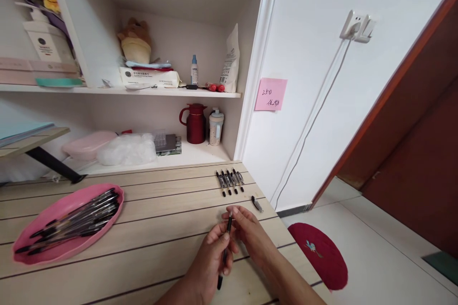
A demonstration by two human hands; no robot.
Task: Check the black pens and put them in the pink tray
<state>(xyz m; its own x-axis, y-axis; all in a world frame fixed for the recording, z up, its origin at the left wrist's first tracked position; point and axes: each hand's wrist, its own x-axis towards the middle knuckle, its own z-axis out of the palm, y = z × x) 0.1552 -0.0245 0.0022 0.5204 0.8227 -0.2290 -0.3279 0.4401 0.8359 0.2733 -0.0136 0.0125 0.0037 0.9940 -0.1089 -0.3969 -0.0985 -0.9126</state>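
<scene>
In front of me, my left hand is closed round the barrel of a black pen, which tilts with its tip pointing away from me. My right hand pinches that pen near its uncapped tip, fingers curled close to the left hand. A loose pen cap with a clip lies just beyond my right hand, by the table's right edge. Farther back, several short black-and-clear pen pieces lie side by side in a row; their exact kind is too small to tell.
A pink oval tray heaped with several pens stands at the left of the slatted wooden table. Behind it, shelves hold a red jug, a speckled cup and a white plastic bag. A red round stool stands right.
</scene>
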